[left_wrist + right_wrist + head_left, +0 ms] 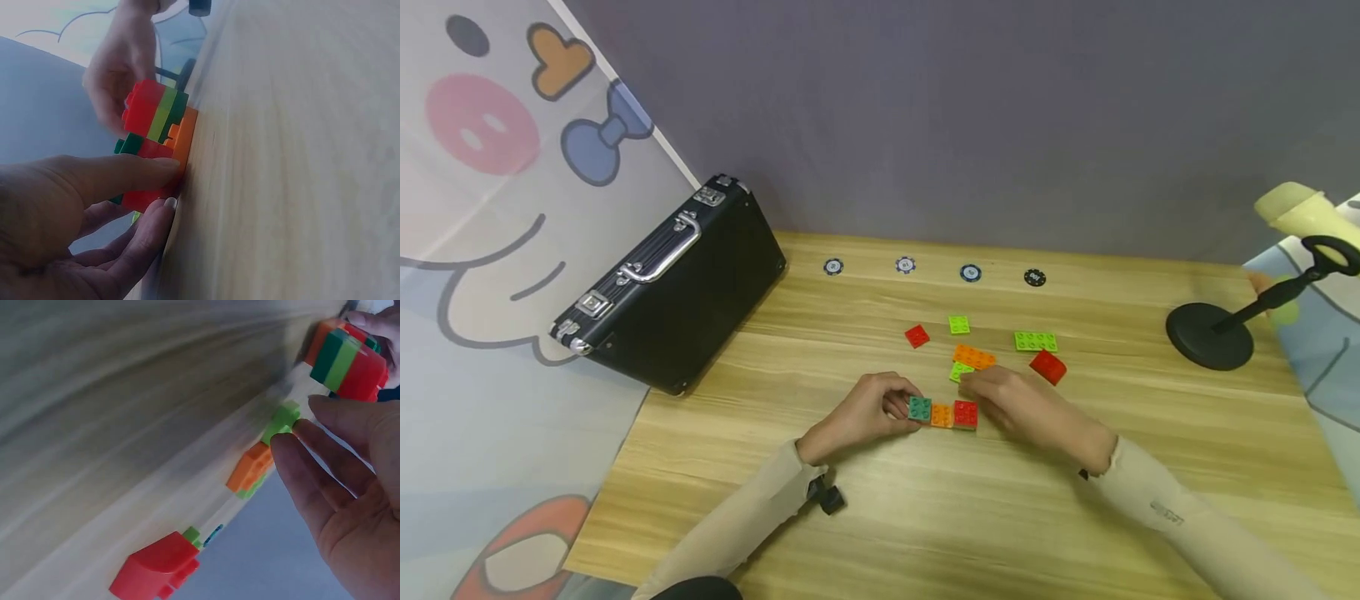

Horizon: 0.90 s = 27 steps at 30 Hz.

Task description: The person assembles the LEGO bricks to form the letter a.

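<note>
Left hand (867, 410) with pinch-grip on brick assembly (942, 415), right hand (1032, 408) loose-fingered, perhaps against lime brick (958, 372).

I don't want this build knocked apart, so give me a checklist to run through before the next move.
1. Build steadied: ok. The left hand grips the end topped by the green brick.
2. Middle studs bare: ok. The orange base shows between the green brick and the top red brick.
3. Brick gripped by the right hand: not ok. Its thumb and fingers stand apart, with no grip showing.
4. Right fingers touching the nearby lime brick: cannot tell.
5. Lime brick well separated from its neighbours: not ok. The loose orange brick lies right by it.
6. Black case away from the build: ok.
</note>
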{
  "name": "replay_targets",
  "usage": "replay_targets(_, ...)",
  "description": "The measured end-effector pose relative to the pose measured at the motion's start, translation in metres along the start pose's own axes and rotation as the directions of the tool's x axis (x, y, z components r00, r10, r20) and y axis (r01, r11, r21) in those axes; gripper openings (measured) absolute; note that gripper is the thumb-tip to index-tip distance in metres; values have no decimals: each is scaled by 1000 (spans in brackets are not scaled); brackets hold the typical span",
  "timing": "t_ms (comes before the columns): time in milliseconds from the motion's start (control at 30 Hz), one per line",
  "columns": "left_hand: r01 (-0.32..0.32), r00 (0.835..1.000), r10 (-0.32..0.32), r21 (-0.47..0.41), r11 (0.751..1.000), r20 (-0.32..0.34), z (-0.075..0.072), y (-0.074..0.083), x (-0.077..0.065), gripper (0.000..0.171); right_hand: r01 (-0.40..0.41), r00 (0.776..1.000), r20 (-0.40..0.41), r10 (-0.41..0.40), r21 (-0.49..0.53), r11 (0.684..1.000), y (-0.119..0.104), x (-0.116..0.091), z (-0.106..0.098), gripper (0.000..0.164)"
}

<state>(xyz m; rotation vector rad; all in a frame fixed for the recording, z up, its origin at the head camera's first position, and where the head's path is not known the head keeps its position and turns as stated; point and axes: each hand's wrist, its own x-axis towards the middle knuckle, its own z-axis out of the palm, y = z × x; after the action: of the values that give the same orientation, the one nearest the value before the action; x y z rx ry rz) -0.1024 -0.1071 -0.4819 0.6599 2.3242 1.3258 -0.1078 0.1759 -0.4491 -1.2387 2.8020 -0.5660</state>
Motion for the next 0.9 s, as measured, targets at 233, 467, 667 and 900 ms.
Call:
replay_targets(233, -13, 1000, 13, 14, 1000, -6, 0, 2, -1, 31, -10, 1000, -4, 10, -49, 999, 0, -16, -3, 20)
replay_targets(467, -17, 1000, 17, 0, 1000, 3, -1, 2, 0, 31, -75, 997, -7, 75, -93, 993, 6, -30, -8, 22)
replay_targets(667, 0, 1000, 0, -1, 1000, 13, 0, 3, 1, 31, -102, 993, 52, 107, -93, 990, 5, -41, -8, 29)
replay_targets(900, 8, 1000, -8, -6, 1000, 1, 0, 2, 1, 31, -54, 997, 39, 60, -123, 991, 9, -50, -3, 26)
